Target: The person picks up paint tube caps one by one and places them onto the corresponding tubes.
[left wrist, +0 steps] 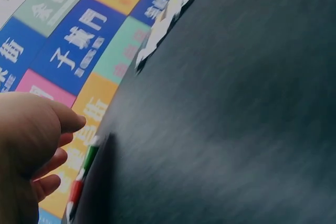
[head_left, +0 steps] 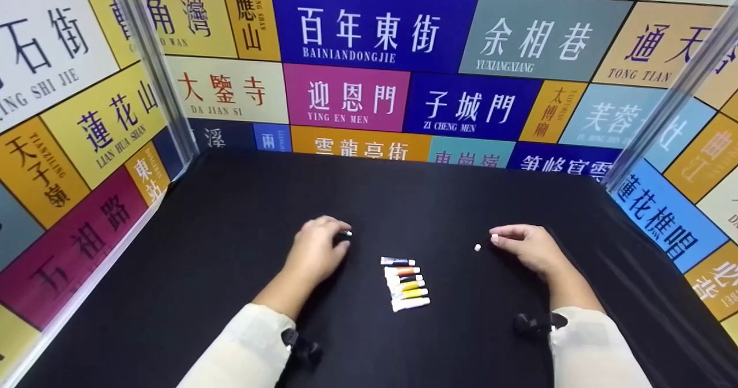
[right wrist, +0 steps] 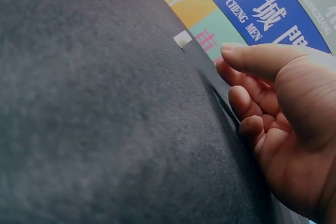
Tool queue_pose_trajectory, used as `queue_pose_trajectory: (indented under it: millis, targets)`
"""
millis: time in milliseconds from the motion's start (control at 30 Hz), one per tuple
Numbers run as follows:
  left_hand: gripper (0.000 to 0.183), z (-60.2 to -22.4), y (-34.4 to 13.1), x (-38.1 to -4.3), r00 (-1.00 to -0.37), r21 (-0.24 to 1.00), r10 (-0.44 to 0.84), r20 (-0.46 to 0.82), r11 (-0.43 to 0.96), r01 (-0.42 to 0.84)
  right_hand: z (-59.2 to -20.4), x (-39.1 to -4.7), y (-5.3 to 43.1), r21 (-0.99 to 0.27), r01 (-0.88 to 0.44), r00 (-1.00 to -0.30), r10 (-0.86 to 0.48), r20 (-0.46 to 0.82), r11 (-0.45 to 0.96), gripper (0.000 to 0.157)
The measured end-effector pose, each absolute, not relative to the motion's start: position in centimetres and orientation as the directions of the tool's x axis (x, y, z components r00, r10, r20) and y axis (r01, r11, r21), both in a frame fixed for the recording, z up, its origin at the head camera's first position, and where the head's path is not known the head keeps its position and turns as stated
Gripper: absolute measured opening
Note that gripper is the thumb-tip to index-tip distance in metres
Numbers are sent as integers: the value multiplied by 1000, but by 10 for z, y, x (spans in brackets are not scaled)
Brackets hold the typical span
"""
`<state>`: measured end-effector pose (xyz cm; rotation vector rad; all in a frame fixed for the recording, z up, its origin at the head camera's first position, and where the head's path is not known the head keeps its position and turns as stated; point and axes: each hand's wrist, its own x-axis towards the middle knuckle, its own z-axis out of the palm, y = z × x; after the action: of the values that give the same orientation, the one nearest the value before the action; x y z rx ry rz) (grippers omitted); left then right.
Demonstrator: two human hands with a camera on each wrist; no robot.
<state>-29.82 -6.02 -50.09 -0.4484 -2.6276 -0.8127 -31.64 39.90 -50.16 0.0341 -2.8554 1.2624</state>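
Note:
In the head view, my left hand [head_left: 316,251] is at centre left with fingers loosely curled. Beside it in the left wrist view lie a green paint tube [left wrist: 91,155] and a red paint tube [left wrist: 75,195]. No contact shows between this hand [left wrist: 39,145] and the tubes. My right hand [head_left: 529,251] pinches a small white cap [head_left: 494,237] between thumb and finger; the right wrist view hides that cap behind the thumb. Another white cap [right wrist: 182,39] lies on the cloth just off the right fingertips. Between the hands, several small paint tubes [head_left: 409,286] form a column.
Black cloth [head_left: 230,203] covers the table. Behind and at both sides rise panels [head_left: 369,25] printed with coloured street names. Clear upright posts [head_left: 167,82] stand at the table's far corners.

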Motion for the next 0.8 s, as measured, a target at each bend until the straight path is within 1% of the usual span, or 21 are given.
queue_pose_trajectory:
  millis: [167,333,600,667,800]
  targets:
    - [30,-500,-78,-304,-931,496,95,353,824,273,-503,-317,403,-821,13,-999,35,8,570,44]
    - [34,-503,-90,-308,-948,514,46,315,831,211,-504,-319,404,-881,35,-998,62,-6,471,42]
    - [38,-502,-98,-310,-963,534,22,270,828,169,-497,-316,402,-904,22,-997,74,11,426,32]
    - [39,-503,-99,-310,-966,533,16,258,832,156,-497,-316,402,-911,8,-996,80,28,412,32]
    - [42,-504,-102,-312,-974,529,8,227,838,130,-500,-317,403,-913,-4,-994,101,50,407,38]
